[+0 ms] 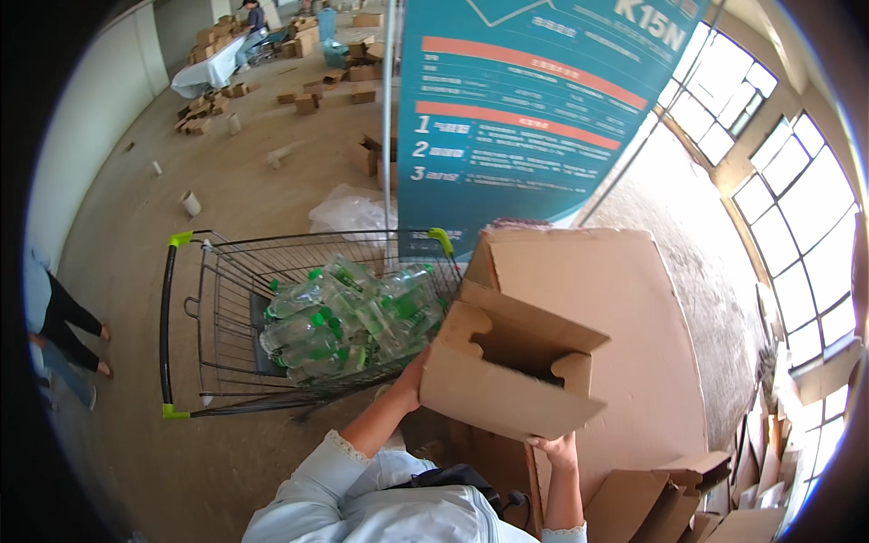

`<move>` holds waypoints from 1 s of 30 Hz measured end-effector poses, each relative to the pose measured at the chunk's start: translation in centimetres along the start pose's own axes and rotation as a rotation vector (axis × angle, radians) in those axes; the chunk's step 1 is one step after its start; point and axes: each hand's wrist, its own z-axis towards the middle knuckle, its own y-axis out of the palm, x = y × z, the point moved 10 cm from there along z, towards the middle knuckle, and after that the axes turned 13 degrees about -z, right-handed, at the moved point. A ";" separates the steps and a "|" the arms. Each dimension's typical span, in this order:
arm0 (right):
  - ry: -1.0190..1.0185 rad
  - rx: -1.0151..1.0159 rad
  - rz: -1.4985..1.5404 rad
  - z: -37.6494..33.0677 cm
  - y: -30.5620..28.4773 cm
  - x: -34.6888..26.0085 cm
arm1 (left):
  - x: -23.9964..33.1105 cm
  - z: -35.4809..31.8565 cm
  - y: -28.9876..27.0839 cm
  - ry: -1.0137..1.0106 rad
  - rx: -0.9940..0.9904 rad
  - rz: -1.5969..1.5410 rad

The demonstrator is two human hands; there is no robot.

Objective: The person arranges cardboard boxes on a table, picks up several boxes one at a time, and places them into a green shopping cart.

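An open cardboard box (511,389) is held up in front of me, tilted, its flaps spread and its inside dark. My left hand (414,380) grips its left side, with the fingers mostly hidden behind the cardboard. At the lower right edge, my right hand (554,447) is closed on the box from beneath. Just left of the box stands a wire shopping cart (226,299) with black bars and lime-green corners. Clear plastic bottles (348,317) with green caps are heaped in it.
A large cardboard carton (588,281) stands right behind the held box. Beyond the cart rises a teal banner (525,118) on a pole. Flattened cardboard (634,507) leans at the lower right. Far left, a person's legs (68,317) show; another person (253,36) is by a covered table (208,71).
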 end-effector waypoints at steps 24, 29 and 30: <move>1.263 -0.370 0.531 13.2 26.2 13.1 | 24.4 6.6 -15.4 0.089 0.306 1.076; 1.296 -0.489 0.663 12.9 27.3 10.1 | 27.2 6.3 -12.7 -0.047 0.386 1.418; 1.254 -0.582 0.762 12.9 27.9 8.8 | 28.0 5.6 -11.8 -0.069 0.378 1.435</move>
